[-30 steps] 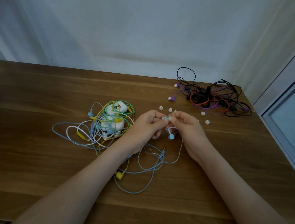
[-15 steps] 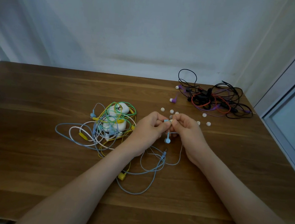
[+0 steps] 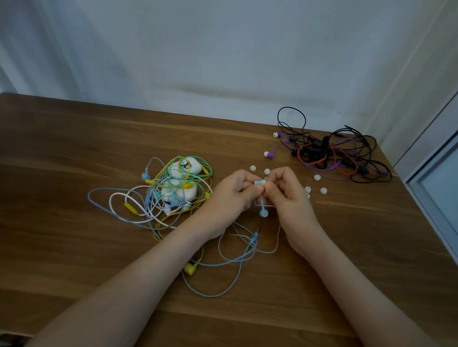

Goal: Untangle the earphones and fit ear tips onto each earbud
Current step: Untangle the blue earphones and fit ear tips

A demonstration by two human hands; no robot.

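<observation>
Although the table [image 3: 58,144] carries two heaps, only one blue lead is in work. To the left of my hands lies the bright tangle [image 3: 176,191]: blue, yellow, green and white cords wound over white cases [image 3: 187,167]. Far right, well apart, sits the dark tangle [image 3: 334,155].

My left hand [image 3: 228,201] pinches the earbud [image 3: 257,182] between thumb and forefinger, closed firmly on it. My right hand [image 3: 289,198] pinches a pale tip [image 3: 263,181] against the bud's end, fingers curled round it. Seated or only pressed on, I cannot tell; fingers hide the joint. The second bud [image 3: 263,213] hangs below on its cord; tip or none, too small to say. The loose tips [image 3: 317,177] are scattered just beyond my knuckles.

Risks:
- Pushing off-axis puts the tip on crooked, and it pops free later.
- Squeezing too hard may shoot it out among the others, or off the edge.
- The blue cord [image 3: 238,260] seems to trail toward the bright tangle; a tug to turn the bud could tighten knots there.
</observation>
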